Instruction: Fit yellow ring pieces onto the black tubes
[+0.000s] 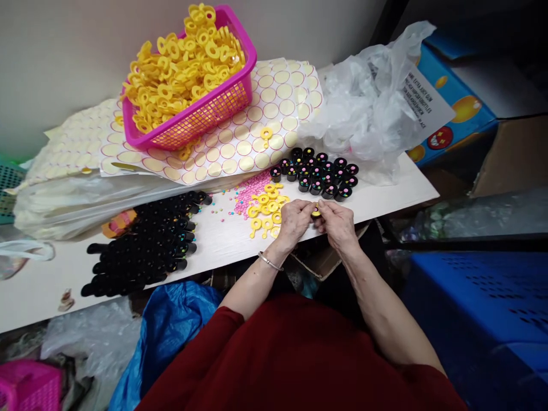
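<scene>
Between the fingertips of my left hand (294, 221) and my right hand (339, 222) is a small black round cap with a yellow ring piece (316, 210) on its top. Both hands are closed on it, just off the table's front edge, and the fingers cover most of it. Left of my left hand lies a loose heap of yellow ring pieces with short stems (266, 206). Behind that are scattered tiny pink beads (252, 188), with a few blue and orange ones. Upright black caps (317, 171), several with coloured beads inside, stand grouped beyond my hands.
A pink basket (246, 94) full of yellow ring pieces rests on sticker sheets (282, 85) at the back. Many black tubes (137, 245) lie at left. A clear plastic bag (363, 108) and a blue carton (458, 108) are back right; a blue crate (479, 297) is lower right.
</scene>
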Motion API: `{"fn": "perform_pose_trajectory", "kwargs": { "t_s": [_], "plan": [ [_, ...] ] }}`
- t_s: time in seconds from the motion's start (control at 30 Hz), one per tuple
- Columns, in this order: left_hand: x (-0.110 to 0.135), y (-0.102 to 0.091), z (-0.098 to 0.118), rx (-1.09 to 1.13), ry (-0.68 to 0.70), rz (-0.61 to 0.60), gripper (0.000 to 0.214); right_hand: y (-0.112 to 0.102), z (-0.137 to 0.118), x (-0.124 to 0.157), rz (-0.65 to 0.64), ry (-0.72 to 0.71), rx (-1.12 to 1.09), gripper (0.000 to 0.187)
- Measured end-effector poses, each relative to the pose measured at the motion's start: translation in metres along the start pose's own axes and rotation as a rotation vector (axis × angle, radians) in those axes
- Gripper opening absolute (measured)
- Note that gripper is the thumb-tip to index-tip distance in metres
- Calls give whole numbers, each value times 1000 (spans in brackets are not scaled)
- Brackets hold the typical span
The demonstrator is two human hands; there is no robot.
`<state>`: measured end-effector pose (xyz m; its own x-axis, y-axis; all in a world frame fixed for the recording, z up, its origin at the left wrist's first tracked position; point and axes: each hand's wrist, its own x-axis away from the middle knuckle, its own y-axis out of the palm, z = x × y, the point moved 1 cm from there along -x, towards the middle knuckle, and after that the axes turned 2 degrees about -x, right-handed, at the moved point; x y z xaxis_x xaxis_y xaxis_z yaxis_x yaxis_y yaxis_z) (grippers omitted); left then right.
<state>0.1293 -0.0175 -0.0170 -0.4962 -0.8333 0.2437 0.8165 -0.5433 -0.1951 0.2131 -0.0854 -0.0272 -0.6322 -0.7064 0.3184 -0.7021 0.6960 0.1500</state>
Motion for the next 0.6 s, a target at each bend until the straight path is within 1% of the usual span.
{"fn": "perform_pose_trajectory", "kwargs": {
  "t_s": [0.07, 0.2, 0.27, 0.4, 0.47, 0.53, 0.6],
  "plan": [
    [1, 3, -4, 6, 4, 21, 24, 4, -1, 0, 31, 42, -31, 43],
    [3, 9, -10, -15, 58, 90, 23, 8, -1, 1, 53, 91, -73, 38],
    [3, 11, -12, 9, 47, 108, 22, 8, 0, 0, 60, 86, -58, 34],
    [3, 15, -13, 80, -3, 120, 19, 7, 3, -1, 72, 30, 0, 30],
    [5, 14, -13, 120, -39, 107, 21, 8, 3, -1, 51, 19, 13, 29],
    [7, 10, -12, 162, -69, 67, 28, 9, 2, -1, 24, 26, 15, 30],
    [8, 6, -11, 170, -18, -6, 31, 10, -1, -2, 13, 39, 11, 32]
  ]
}}
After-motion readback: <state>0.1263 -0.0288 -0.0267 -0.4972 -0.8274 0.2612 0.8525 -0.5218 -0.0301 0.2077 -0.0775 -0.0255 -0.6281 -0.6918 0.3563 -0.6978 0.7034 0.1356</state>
